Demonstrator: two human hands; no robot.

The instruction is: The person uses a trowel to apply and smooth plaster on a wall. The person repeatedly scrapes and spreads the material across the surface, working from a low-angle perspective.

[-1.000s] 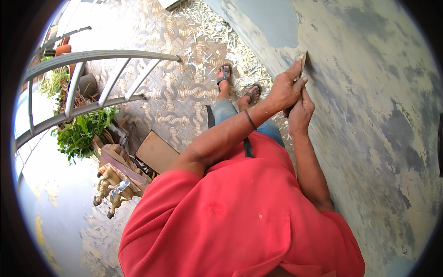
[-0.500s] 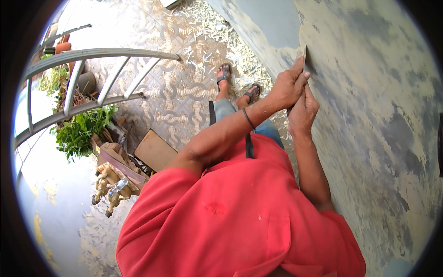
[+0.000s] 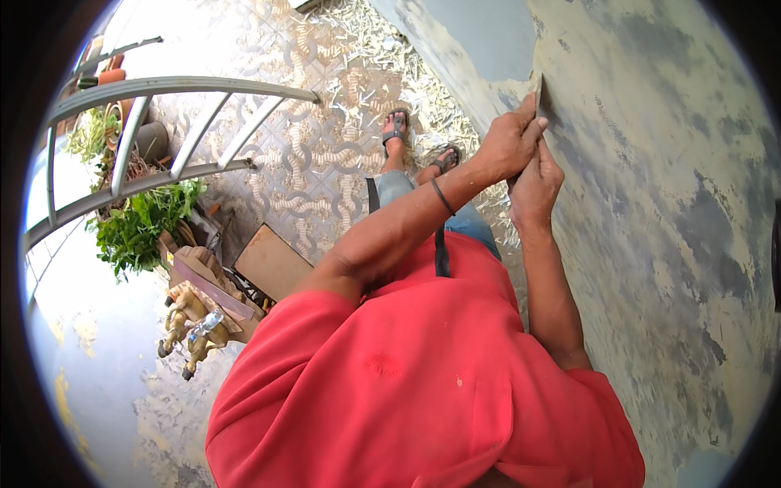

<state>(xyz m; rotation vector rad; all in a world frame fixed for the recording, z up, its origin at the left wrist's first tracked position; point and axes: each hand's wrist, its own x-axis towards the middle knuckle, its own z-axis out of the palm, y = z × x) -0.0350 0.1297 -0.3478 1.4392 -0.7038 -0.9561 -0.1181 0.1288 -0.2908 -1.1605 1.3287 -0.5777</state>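
At the patchy wall (image 3: 651, 179) on my right, both hands are together on a scraper (image 3: 537, 84). Only its thin blade shows clearly, its tip against the wall at the edge of a smooth grey patch (image 3: 480, 37). My left hand (image 3: 512, 140) is closed on the scraper near the blade, with a dark band round that wrist. Just below it, my right hand (image 3: 537, 189) grips the tool too, its thumb pointing up along it. The handle is mostly hidden by my fingers.
Pale scraped flakes (image 3: 431, 93) litter the patterned tile floor (image 3: 301, 179) along the wall's foot, around my sandalled feet. To the left stand a curved metal railing (image 3: 187, 84), leafy plants (image 3: 146, 232), a brown board (image 3: 272, 264) and golden animal figurines (image 3: 191, 317).
Both hands and the scraper have shifted very slightly against the wall, and the blade's angle looks a little different. The grip is the same.
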